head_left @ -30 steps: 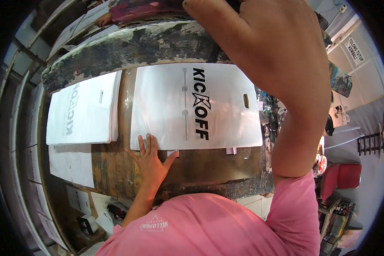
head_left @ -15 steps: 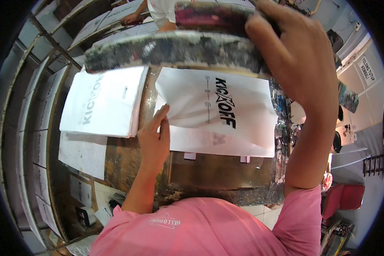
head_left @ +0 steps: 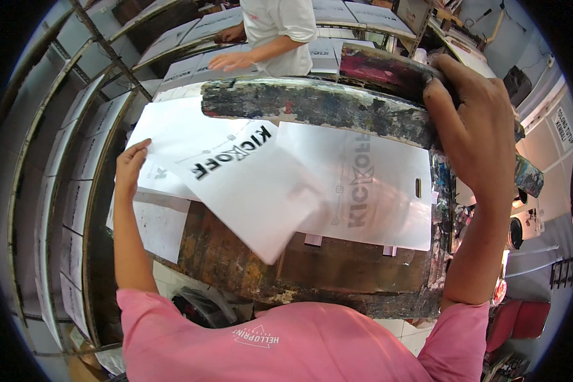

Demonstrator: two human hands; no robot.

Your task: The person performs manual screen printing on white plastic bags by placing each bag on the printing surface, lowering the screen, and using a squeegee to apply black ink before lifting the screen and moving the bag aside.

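- White plastic carrier bag with black lettering [head_left: 235, 184]: centre-left of the frame, lifted at a slant, its lower corner hanging over the worn brown print table [head_left: 337, 274].
- Left hand [head_left: 131, 167]: at the left of the frame, fingers closed on the bag's upper left edge.
- Paint-crusted screen-printing frame [head_left: 318, 105]: tilted up across the upper centre, above the table.
- Right hand [head_left: 474, 130]: upper right of the frame, fingers clamped over the frame's right end.
- Second white bag with a slot handle [head_left: 375, 191]: lying flat on the table at centre right, its print showing faintly through; the lifted bag overlaps its left edge.
- Stack of white bags [head_left: 156, 219]: lower left of the lifted bag, beside the table.
- Another person in a white shirt [head_left: 280, 25]: top centre, one hand [head_left: 232, 62] resting on bags laid in a row.
- Metal drying racks [head_left: 63, 165]: along the left rim, holding white sheets.
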